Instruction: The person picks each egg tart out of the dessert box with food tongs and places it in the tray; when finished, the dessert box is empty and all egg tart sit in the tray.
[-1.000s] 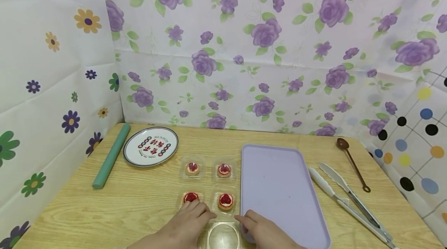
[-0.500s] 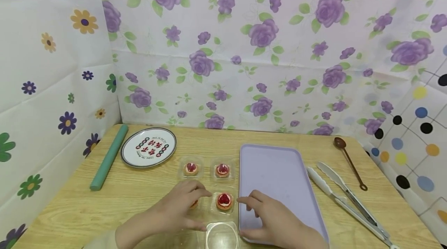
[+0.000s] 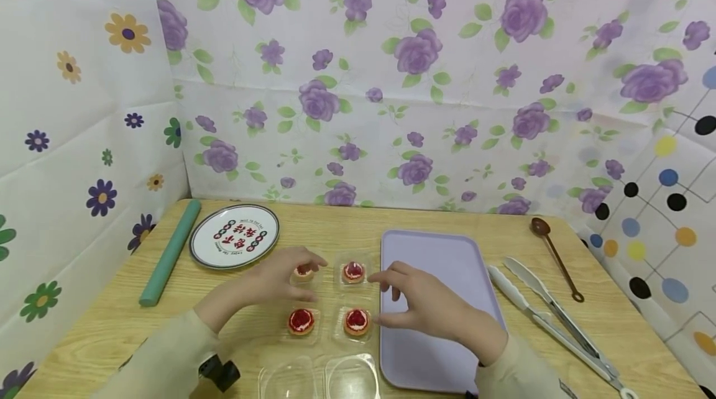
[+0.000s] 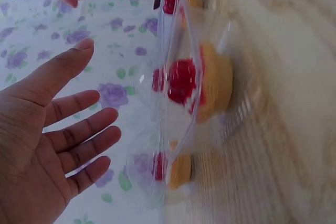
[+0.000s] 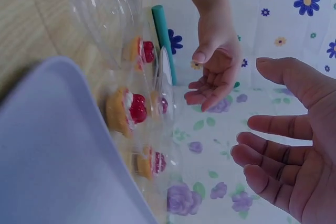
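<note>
Small fruit tarts with red tops stand in clear plastic boxes, in two rows left of the lilac tray (image 3: pixel 442 349). My left hand (image 3: pixel 274 278) hovers with relaxed fingers at the back left tart (image 3: pixel 304 273), partly covering it. Over the tray's left edge, my right hand (image 3: pixel 427 302) is held with loosely bent fingers, holding nothing, between the back right tart (image 3: pixel 353 272) and the front right tart (image 3: pixel 357 322). The front left tart (image 3: pixel 301 322) shows fully. Both wrist views show empty palms, apart from the boxes. Open clear lids (image 3: pixel 352 377) lie nearest the front.
A white plate (image 3: pixel 235 236) with red lettering and a green rolling pin (image 3: pixel 170 253) lie at the left. Metal tongs (image 3: pixel 550 318) and a brown spoon (image 3: pixel 556 259) lie right of the tray. Patterned cloth walls border the table.
Both hands have moved from the front row toward the back, the left hand uncovering the front left tart and partly covering the back left one. The front boxes' lids now lie in plain view.
</note>
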`<control>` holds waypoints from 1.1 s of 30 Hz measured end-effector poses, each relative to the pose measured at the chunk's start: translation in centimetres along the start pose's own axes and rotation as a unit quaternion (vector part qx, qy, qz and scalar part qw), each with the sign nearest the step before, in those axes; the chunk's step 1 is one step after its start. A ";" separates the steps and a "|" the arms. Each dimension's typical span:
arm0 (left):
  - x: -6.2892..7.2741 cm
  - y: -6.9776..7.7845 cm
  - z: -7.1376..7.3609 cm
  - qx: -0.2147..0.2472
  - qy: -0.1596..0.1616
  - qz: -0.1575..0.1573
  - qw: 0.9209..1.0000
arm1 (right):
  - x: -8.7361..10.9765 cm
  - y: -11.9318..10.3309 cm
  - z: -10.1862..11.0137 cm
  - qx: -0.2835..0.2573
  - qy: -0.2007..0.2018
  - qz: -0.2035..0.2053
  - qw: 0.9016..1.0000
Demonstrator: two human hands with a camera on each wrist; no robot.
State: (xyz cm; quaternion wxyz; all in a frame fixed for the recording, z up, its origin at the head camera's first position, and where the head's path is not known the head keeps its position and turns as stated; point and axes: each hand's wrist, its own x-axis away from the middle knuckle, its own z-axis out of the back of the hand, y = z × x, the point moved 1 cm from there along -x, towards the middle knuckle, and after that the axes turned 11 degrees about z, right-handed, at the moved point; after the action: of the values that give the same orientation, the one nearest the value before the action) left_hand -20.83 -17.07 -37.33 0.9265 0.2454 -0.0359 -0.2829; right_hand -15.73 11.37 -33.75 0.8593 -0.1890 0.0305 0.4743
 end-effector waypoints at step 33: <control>-6.3 -2.5 -2.8 -0.083 -0.006 0.069 0.994 | -9.8 8.0 -2.5 -0.025 -0.118 -0.096 0.988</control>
State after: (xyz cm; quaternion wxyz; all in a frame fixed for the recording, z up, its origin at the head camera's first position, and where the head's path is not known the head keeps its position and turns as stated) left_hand -26.84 -14.26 -40.53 0.9607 0.1631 -0.0347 -0.2220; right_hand -27.40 6.45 -36.21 0.8933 -0.1550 -0.1010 0.4097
